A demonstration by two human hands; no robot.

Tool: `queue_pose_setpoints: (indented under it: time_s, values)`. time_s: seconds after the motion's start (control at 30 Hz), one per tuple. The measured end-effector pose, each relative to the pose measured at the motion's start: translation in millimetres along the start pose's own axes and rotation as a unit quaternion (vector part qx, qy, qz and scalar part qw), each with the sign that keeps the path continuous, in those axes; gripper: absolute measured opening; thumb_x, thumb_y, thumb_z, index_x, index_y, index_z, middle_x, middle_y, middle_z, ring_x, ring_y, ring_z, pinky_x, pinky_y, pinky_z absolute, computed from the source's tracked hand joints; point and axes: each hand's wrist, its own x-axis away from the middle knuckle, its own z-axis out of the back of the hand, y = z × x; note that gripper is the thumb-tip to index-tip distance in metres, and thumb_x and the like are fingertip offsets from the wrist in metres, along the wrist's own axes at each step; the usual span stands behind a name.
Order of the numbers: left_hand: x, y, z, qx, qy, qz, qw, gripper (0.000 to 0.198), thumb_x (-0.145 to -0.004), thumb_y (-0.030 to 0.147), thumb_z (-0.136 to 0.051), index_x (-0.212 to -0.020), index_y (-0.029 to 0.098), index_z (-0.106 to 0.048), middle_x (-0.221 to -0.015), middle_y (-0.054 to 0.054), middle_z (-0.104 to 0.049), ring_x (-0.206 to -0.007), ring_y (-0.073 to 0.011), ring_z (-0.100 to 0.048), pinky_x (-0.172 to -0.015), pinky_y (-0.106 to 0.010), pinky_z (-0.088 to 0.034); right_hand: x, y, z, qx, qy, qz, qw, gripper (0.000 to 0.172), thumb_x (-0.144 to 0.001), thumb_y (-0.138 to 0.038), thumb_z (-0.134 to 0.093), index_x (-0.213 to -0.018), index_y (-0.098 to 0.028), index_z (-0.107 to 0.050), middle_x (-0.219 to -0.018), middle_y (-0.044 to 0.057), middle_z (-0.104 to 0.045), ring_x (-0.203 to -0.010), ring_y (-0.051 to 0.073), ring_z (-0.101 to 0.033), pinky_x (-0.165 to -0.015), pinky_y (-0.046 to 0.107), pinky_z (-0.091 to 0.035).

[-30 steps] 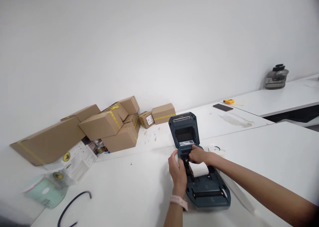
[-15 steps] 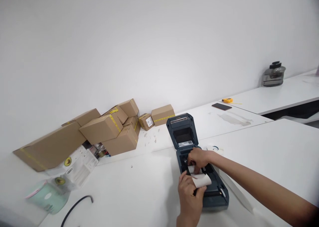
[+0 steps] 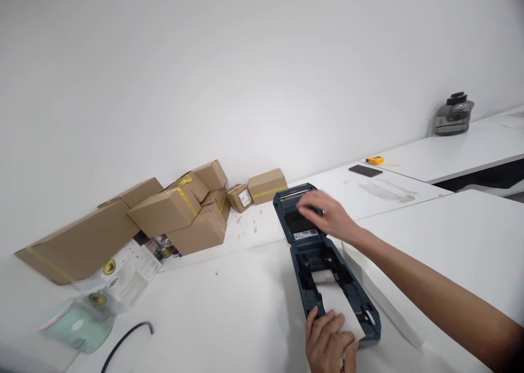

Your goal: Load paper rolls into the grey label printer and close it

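A dark blue label printer (image 3: pixel 305 302) lies on the white table with its lid (image 3: pixel 282 212) tipped back. A white paper strip (image 3: pixel 338 302) runs from the paper roll (image 3: pixel 323 276) inside it toward the front edge. My left hand (image 3: pixel 329 340) is at that front edge, its fingers over the strip's end, holding it down; the thumb is partly hidden. In front of the raised lid is my right hand (image 3: pixel 327 214), slightly blurred, thumb and fingers apart and nothing visible in them. Whether it touches the lid I cannot tell.
Cardboard boxes (image 3: pixel 164 212) are piled along the wall at left, beside a mint-green container (image 3: pixel 84 326) and a black cable (image 3: pixel 123 340). A phone (image 3: pixel 365 170), a yellow tape measure (image 3: pixel 375 160) and a grey transparent container (image 3: pixel 453 116) are at the back right.
My right hand has left the paper roll and risen to the lid. My left hand has moved toward the printer's front, and the paper strip now lies drawn out flat.
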Motion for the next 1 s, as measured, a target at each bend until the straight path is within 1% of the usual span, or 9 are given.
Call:
queue_pose_setpoints:
  time_s: [0.1, 0.27, 0.37, 0.47, 0.53, 0.67, 0.77, 0.87, 1.0]
  values:
    - [-2.3, 5.3, 1.9, -0.015, 0.006, -0.002, 1.000, 0.024, -0.092, 0.014, -0.047, -0.074, 0.022, -0.060, -0.084, 0.000, -0.076, -0.089, -0.0152, -0.072, -0.099, -0.038, -0.049, -29.0, 9.6, 6.8, -0.007, 0.128, -0.046, 0.991, 0.045, -0.098, -0.041, -0.040, -0.137, -0.022, -0.053, -0.144, 0.014, -0.053, -0.139, 0.033, -0.039, -0.112, 0.058, -0.029]
    - [-3.9, 17.0, 4.7, -0.050, 0.042, -0.013, 0.998, 0.027, -0.093, 0.016, -0.046, -0.072, 0.022, -0.062, -0.078, -0.003, -0.073, -0.085, -0.0172, -0.071, -0.093, -0.039, -0.054, -39.2, 15.3, 10.4, -0.066, 0.151, -0.070, 0.984, 0.042, -0.100, -0.045, -0.033, -0.111, -0.023, -0.067, -0.116, 0.010, -0.070, -0.110, 0.028, -0.063, -0.096, 0.047, -0.048]
    - [-1.1, 20.9, 4.8, -0.072, 0.058, -0.004, 0.996, 0.028, -0.094, 0.015, -0.046, -0.073, 0.021, -0.064, -0.077, -0.005, -0.070, -0.081, -0.0166, -0.069, -0.091, -0.039, -0.055, -2.5, -2.0, 13.9, -0.094, 0.158, -0.054, 0.981, 0.036, -0.100, -0.042, -0.037, -0.092, -0.024, -0.067, -0.105, 0.006, -0.070, -0.102, 0.023, -0.064, -0.091, 0.039, -0.050]
    - [2.9, 23.1, 3.5, -0.101, 0.068, 0.006, 0.993, 0.030, -0.093, 0.013, -0.047, -0.072, 0.020, -0.066, -0.078, -0.006, -0.065, -0.083, -0.0166, -0.065, -0.090, -0.038, -0.055, 58.3, -22.4, 8.7, -0.109, 0.142, 0.009, 0.984, 0.027, -0.099, -0.031, -0.044, -0.084, -0.024, -0.065, -0.103, 0.005, -0.068, -0.100, 0.020, -0.065, -0.086, 0.034, -0.052]
    - [5.6, 24.6, 2.5, -0.125, 0.083, 0.001, 0.989, 0.030, -0.093, 0.014, -0.049, -0.071, 0.021, -0.068, -0.080, -0.006, -0.063, -0.087, -0.0179, -0.063, -0.090, -0.039, -0.054, 100.6, -30.9, -1.7, -0.063, 0.147, 0.075, 0.984, 0.022, -0.096, -0.018, -0.046, -0.100, -0.024, -0.067, -0.111, 0.007, -0.068, -0.106, 0.021, -0.063, -0.090, 0.036, -0.051]
    - [11.2, 26.7, 4.5, -0.166, 0.121, -0.007, 0.979, 0.027, -0.092, 0.016, -0.055, -0.072, 0.024, -0.071, -0.092, -0.008, -0.065, -0.100, -0.0219, -0.059, -0.096, -0.047, -0.048, 162.5, -32.7, -28.6, 0.042, 0.143, 0.127, 0.981, 0.038, -0.088, -0.009, -0.054, -0.122, -0.024, -0.064, -0.117, 0.008, -0.071, -0.117, 0.024, -0.062, -0.095, 0.040, -0.052]
    - [14.9, 24.1, 11.7, -0.188, 0.081, -0.028, 0.978, 0.020, -0.087, 0.014, -0.061, -0.077, 0.027, -0.073, -0.105, -0.008, -0.065, -0.117, -0.0256, -0.053, -0.105, -0.053, -0.041, 187.6, -26.2, -43.8, 0.083, 0.131, 0.121, 0.981, 0.041, -0.088, -0.013, -0.055, -0.125, -0.027, -0.064, -0.121, 0.006, -0.072, -0.121, 0.025, -0.062, -0.096, 0.042, -0.053]
    - [13.9, 16.2, 20.4, -0.186, 0.022, -0.049, 0.981, 0.015, -0.090, 0.021, -0.060, -0.098, 0.024, -0.072, -0.114, -0.011, -0.067, -0.129, -0.0281, -0.051, -0.112, -0.055, -0.036, 203.3, -18.5, -52.9, 0.097, 0.113, 0.109, 0.983, 0.047, -0.089, -0.015, -0.052, -0.134, -0.028, -0.059, -0.130, 0.005, -0.068, -0.127, 0.025, -0.058, -0.102, 0.044, -0.051]
    - [5.6, 4.4, 28.6, -0.181, -0.060, -0.058, 0.980, 0.047, -0.095, 0.038, -0.051, -0.132, 0.010, -0.057, -0.124, -0.019, -0.068, -0.136, -0.0293, -0.049, -0.120, -0.053, -0.024, 215.5, -10.6, -61.5, 0.075, 0.102, 0.093, 0.988, 0.047, -0.095, -0.021, -0.041, -0.140, -0.024, -0.053, -0.139, 0.007, -0.061, -0.134, 0.027, -0.051, -0.109, 0.049, -0.044]
